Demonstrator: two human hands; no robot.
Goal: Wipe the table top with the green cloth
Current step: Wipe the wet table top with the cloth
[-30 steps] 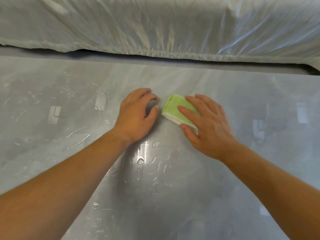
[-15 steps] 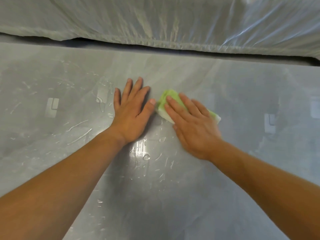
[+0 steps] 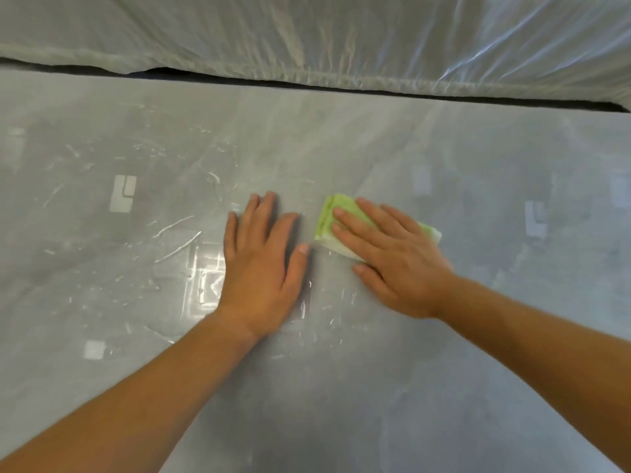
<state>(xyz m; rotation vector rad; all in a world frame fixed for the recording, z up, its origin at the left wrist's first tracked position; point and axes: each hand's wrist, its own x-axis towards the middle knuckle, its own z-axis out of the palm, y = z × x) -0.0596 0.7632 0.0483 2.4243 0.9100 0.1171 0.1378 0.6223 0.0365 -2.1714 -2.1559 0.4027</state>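
A folded green cloth [image 3: 328,217] with a white underside lies on the grey glossy table top [image 3: 341,387] at mid-frame. My right hand [image 3: 392,254] presses flat on the cloth and covers most of it; only the cloth's left edge and a right corner show. Just left of the cloth, my left hand [image 3: 261,264] rests palm down on the bare table, fingers together and extended, its thumb tip a little short of the cloth.
Water streaks and droplets [image 3: 177,240] shine on the table left of and below my hands. A wrinkled translucent plastic sheet [image 3: 307,39] hangs over something along the table's far edge. Ceiling lights reflect as pale patches [image 3: 122,198] on the surface.
My left hand flattened from a curled pose to palm down. My right hand slid the cloth slightly left and back, spreading its fingers over it.
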